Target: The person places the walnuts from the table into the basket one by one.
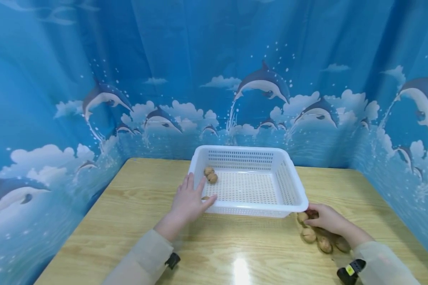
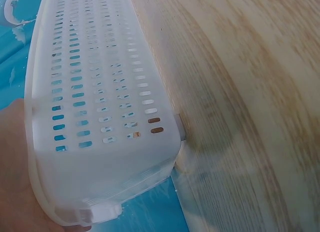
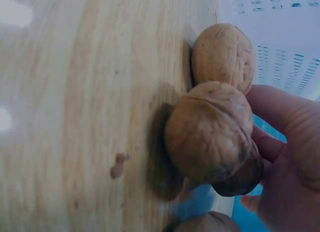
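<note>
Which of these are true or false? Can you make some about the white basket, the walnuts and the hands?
1. Two brown walnuts lie inside the white slotted plastic basket. True.
2. The left hand lifts the basket into the air. False: the basket sits on the pale wooden table, and the hand rests at its left side.
3. The right hand touches walnuts on the table beside the basket. True.
4. The basket is full of walnuts. False: most of its floor is bare.
</note>
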Demonstrator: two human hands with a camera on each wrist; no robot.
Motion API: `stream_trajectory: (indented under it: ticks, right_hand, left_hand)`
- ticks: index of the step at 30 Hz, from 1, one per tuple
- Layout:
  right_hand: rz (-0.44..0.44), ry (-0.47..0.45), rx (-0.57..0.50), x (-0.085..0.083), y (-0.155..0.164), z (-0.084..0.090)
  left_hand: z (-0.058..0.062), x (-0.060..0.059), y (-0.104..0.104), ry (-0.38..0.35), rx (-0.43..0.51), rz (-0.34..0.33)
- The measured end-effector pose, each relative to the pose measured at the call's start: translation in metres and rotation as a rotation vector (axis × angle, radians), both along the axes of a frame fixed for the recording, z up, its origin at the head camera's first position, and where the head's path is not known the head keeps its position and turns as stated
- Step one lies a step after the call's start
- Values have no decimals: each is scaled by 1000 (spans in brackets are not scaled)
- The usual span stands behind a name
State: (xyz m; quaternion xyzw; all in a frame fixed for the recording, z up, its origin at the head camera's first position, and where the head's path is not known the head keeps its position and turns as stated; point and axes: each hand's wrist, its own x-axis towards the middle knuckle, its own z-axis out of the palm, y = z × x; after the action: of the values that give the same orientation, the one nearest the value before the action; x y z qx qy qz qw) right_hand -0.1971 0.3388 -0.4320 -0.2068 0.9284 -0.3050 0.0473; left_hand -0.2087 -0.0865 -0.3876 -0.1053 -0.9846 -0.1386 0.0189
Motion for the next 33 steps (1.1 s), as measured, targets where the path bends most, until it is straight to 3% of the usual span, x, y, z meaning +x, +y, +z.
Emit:
stream_trajectory:
  ticks: [5, 12, 20, 33]
  right_hand:
    - [-40, -26, -25, 2, 1, 4]
    - [-124, -122, -142, 9, 8, 20]
    - [-175, -53, -143, 13, 16, 44]
    - [-216, -52, -130, 3, 14, 89]
  left_hand:
    - [0, -1, 0, 7, 14, -5]
    - [-2, -3, -1, 15, -3, -14]
    - [0, -1, -2, 23, -15, -21]
    - [3, 1, -1, 0, -1, -10]
